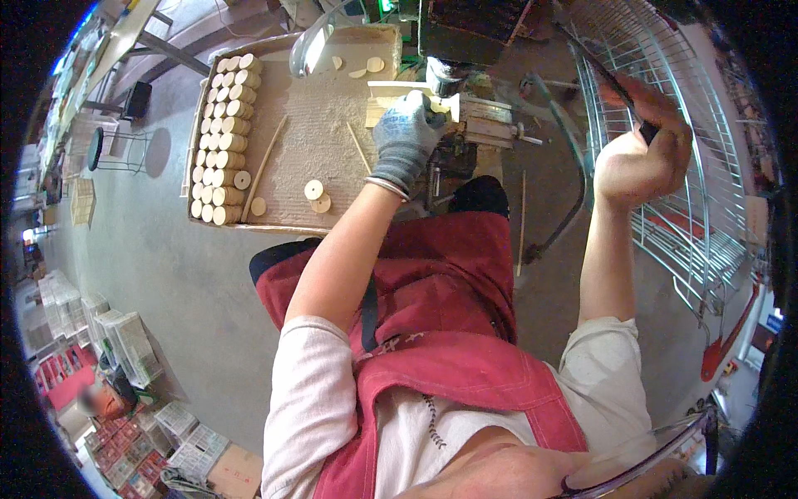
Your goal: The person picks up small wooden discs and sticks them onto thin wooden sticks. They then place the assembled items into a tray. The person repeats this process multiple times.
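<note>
My left hand (409,137), in a grey-blue knit glove, is closed at a small bench machine (486,121). Its fingertips bend down beside a pale wooden piece (451,106), and what they grip is mostly hidden under the glove. Bare and raised to the right, my right hand (644,158) wraps round the dark handle of a long lever (611,79) that slants up toward the machine. Left of the machine lies a shallow cardboard tray (307,100). Along its left side are stacked rows of round wooden discs (224,158), some with a centre hole.
Loose discs (316,191) and thin wooden strips (266,166) lie in the tray amid sawdust. A lamp (312,50) overhangs its far edge. Wire cart racks (690,175) stand close on the right. A round stool (97,148) and stacked crates (125,341) are at left.
</note>
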Action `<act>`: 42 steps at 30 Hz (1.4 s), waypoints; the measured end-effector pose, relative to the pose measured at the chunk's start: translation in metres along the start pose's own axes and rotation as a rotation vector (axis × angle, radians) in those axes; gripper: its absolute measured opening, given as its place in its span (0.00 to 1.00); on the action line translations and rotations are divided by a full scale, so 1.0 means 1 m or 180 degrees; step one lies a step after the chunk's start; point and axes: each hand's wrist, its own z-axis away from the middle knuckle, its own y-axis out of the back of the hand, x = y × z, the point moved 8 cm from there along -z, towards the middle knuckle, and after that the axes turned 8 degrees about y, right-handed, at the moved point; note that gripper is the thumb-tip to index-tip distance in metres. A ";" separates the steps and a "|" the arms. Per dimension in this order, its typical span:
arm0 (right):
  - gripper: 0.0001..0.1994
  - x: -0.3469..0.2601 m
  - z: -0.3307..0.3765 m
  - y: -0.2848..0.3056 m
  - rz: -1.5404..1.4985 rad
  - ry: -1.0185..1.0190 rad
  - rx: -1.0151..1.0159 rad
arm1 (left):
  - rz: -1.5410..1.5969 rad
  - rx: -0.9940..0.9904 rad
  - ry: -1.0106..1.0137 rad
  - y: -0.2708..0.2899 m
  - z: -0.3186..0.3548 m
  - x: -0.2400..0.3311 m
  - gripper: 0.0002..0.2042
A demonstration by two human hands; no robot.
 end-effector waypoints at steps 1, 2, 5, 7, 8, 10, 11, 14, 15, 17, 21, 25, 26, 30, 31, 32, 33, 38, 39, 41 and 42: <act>0.06 -0.004 -0.010 -0.002 0.0777 0.0454 -0.0224 | -0.0010 -0.0005 0.0010 -0.001 0.000 0.000 0.18; 0.07 -0.005 -0.028 -0.007 0.0882 0.0551 -0.0368 | -0.0027 0.0007 0.0030 0.000 -0.001 -0.002 0.18; 0.10 0.031 -0.063 -0.015 0.1634 0.0403 -0.0645 | 0.0094 -0.0103 0.0042 -0.003 -0.004 0.000 0.17; 0.06 0.078 -0.083 -0.029 0.0922 0.0111 -0.0331 | 0.0162 -0.0214 0.0128 -0.007 -0.004 -0.005 0.17; 0.13 0.098 -0.091 -0.038 0.0136 -0.0230 0.0203 | 0.0193 -0.0272 0.0174 -0.006 -0.004 -0.006 0.18; 0.14 0.143 -0.096 -0.058 0.0716 -0.0382 -0.0088 | 0.0161 -0.0273 0.0147 -0.002 -0.003 -0.001 0.18; 0.14 0.150 -0.099 -0.063 0.0983 -0.0460 -0.0238 | 0.0149 -0.0277 0.0177 -0.001 -0.002 -0.002 0.19; 0.18 0.121 -0.096 -0.072 0.0968 0.0427 -0.0233 | 0.0248 -0.0103 0.0009 0.007 0.001 0.007 0.18; 0.18 0.121 -0.097 -0.069 0.0780 0.0268 -0.0075 | 0.0304 -0.0015 -0.0094 0.011 0.002 0.011 0.18; 0.18 0.120 -0.099 -0.066 0.0386 -0.0047 0.0237 | 0.0075 -0.0078 -0.0127 0.011 0.002 0.016 0.20; 0.17 0.127 -0.099 -0.060 -0.0310 -0.0904 0.0448 | 0.0022 -0.0021 -0.0306 0.008 -0.002 0.020 0.18; 0.17 0.149 -0.083 -0.080 -0.0565 -0.1478 0.0290 | -0.0215 0.0155 -0.0131 0.019 -0.002 -0.008 0.16; 0.17 0.149 -0.082 -0.081 -0.0707 -0.1556 0.0346 | -0.0171 0.0392 -0.0249 0.030 0.000 -0.011 0.16; 0.16 0.133 -0.083 -0.086 -0.0665 -0.1352 0.0829 | -0.0145 0.0450 -0.0078 0.079 0.007 -0.051 0.17; 0.16 0.140 -0.090 -0.075 -0.0549 -0.1508 0.0776 | 0.0048 0.0292 0.0062 0.089 0.006 -0.048 0.16; 0.15 0.147 -0.092 -0.077 -0.0547 -0.1724 0.0703 | 0.0157 0.0175 0.0296 0.106 0.012 -0.059 0.16; 0.15 0.157 -0.087 -0.079 -0.0545 -0.1939 0.0622 | 0.0000 0.0103 0.0354 0.117 0.017 -0.072 0.18; 0.21 0.130 -0.100 -0.067 0.0216 0.0039 0.0574 | -0.0573 -0.0054 0.0740 0.156 0.035 -0.147 0.20; 0.22 0.127 -0.100 -0.068 -0.0089 -0.0364 0.0568 | -0.0574 -0.0148 0.0804 0.158 0.040 -0.160 0.20; 0.23 0.119 -0.100 -0.067 -0.0397 -0.0854 0.0514 | -0.0369 -0.0330 0.0948 0.161 0.050 -0.171 0.21; 0.23 0.112 -0.101 -0.066 -0.0400 -0.0940 0.0472 | -0.0372 -0.0341 0.0995 0.163 0.053 -0.178 0.21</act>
